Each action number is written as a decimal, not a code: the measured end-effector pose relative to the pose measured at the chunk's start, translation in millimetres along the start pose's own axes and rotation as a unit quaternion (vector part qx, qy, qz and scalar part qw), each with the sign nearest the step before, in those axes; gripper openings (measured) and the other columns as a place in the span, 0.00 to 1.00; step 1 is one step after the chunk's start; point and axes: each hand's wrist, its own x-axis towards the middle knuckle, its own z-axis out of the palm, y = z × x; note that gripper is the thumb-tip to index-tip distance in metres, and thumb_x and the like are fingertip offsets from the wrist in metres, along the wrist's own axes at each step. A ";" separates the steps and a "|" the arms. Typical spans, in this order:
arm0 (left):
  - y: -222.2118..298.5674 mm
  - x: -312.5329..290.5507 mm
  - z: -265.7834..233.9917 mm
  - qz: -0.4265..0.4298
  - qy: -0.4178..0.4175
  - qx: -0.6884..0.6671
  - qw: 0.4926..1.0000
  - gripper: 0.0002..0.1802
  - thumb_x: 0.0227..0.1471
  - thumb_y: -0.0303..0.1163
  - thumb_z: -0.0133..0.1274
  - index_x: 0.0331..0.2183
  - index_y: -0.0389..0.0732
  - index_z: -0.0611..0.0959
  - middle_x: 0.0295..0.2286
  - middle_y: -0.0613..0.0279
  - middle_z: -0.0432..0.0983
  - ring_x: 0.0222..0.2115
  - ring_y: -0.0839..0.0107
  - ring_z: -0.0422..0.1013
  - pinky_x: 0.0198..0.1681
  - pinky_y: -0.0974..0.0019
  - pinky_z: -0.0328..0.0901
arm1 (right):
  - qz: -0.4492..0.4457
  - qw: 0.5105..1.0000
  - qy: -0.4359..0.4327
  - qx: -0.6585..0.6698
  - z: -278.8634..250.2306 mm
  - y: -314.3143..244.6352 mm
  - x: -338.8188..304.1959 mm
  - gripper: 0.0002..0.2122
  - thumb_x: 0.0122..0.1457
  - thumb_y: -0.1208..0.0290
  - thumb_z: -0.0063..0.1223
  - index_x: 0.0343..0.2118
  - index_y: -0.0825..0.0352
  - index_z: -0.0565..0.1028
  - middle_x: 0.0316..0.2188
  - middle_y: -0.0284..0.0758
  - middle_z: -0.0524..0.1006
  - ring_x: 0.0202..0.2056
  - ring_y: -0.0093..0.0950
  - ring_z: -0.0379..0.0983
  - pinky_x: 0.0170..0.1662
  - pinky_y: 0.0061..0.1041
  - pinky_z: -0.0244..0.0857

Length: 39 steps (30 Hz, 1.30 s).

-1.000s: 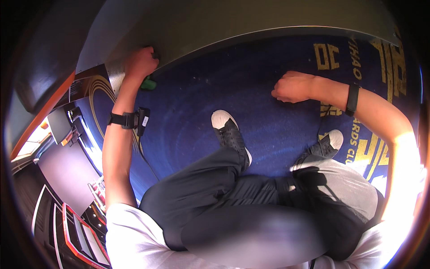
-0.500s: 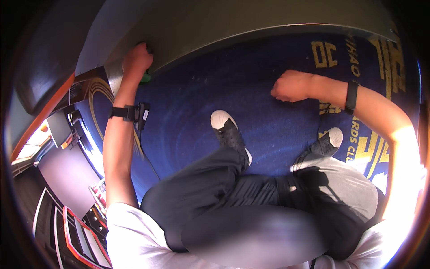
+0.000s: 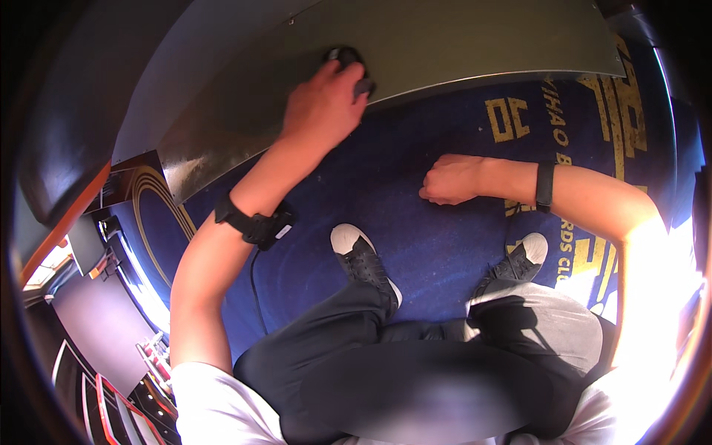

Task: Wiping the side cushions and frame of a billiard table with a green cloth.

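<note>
My left hand (image 3: 322,104) is closed round a dark, rounded object (image 3: 346,56) whose kind I cannot make out. It presses this against the dark, smooth panel (image 3: 460,44), just above the panel's lower edge. To the right, my right hand (image 3: 451,179) is curled into a fist above the blue carpet (image 3: 400,215), apart from the panel. Its fingers face away, so anything inside them is hidden.
Below my hands are my black shoes with white toes, the left shoe (image 3: 363,259) and the right shoe (image 3: 519,259). A thin cable (image 3: 254,289) hangs from the black wrist strap (image 3: 256,226). Yellow markings (image 3: 508,120) cover the carpet at right.
My left hand has swept right along the panel from its left end, with the dark object. My right hand sits slightly lower and further left in the view, which has itself shifted.
</note>
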 end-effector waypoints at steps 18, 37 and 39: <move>-0.7 20.5 1.7 0.001 0.016 -0.022 1.000 0.09 0.46 0.33 0.56 0.30 0.41 0.75 0.28 0.56 0.71 0.30 0.52 0.71 0.31 0.55 0.66 | 0.003 1.000 -0.012 0.002 5.2 4.8 -6.8 0.09 0.55 0.66 0.49 0.28 0.67 0.76 0.25 0.42 0.78 0.33 0.42 0.76 0.37 0.39 0.68; -8.5 39.2 3.7 0.023 0.059 -0.010 0.998 0.10 0.47 0.36 0.55 0.31 0.42 0.75 0.29 0.54 0.72 0.31 0.50 0.72 0.31 0.53 0.68 | -0.014 1.000 0.010 -0.004 1.6 -0.2 -0.2 0.08 0.54 0.67 0.49 0.28 0.67 0.75 0.24 0.42 0.77 0.31 0.43 0.75 0.36 0.41 0.68; -10.5 37.9 6.1 0.017 0.082 0.026 0.996 0.10 0.48 0.36 0.55 0.32 0.43 0.75 0.31 0.54 0.72 0.31 0.50 0.72 0.30 0.53 0.68 | -0.012 1.000 0.008 -0.012 -1.9 -3.8 -0.6 0.08 0.54 0.67 0.49 0.28 0.67 0.75 0.25 0.42 0.77 0.31 0.43 0.75 0.36 0.41 0.68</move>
